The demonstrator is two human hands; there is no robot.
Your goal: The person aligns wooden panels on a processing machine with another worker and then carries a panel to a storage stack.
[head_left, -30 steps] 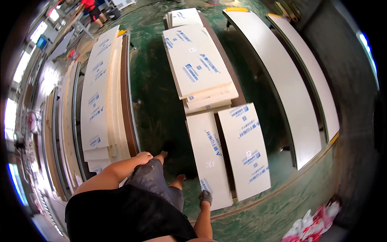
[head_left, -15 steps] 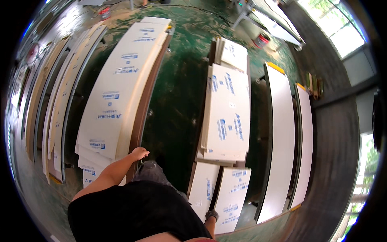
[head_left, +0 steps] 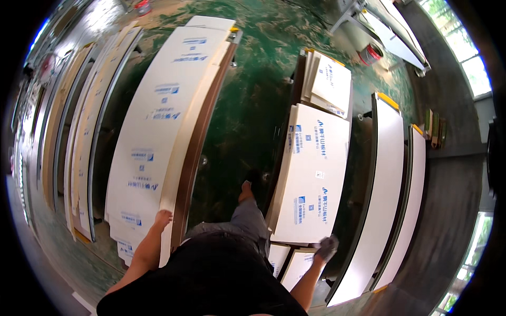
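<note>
My bare left hand hangs over the near right edge of a long stack of white panels with blue print. Its fingers look curled in, and nothing shows in them. A grey glove covers my right hand, which is beside the near right corner of another stack of white printed panels. Motion blurs its fingers; whether it touches the panel or holds anything, I cannot tell. Two narrower panels, one a white board, lie just below that corner, partly hidden by my body and right arm.
I stand in an aisle of green floor between the stacks. Smaller panels lie at the far end of the right stack. Long white boards on racks run along the right. More racked boards stand left. A red bucket sits far right.
My body has moved forward along the aisle, and a foot now shows ahead. The gloved right hand has come up from the lower narrow panels to the larger stack's corner.
</note>
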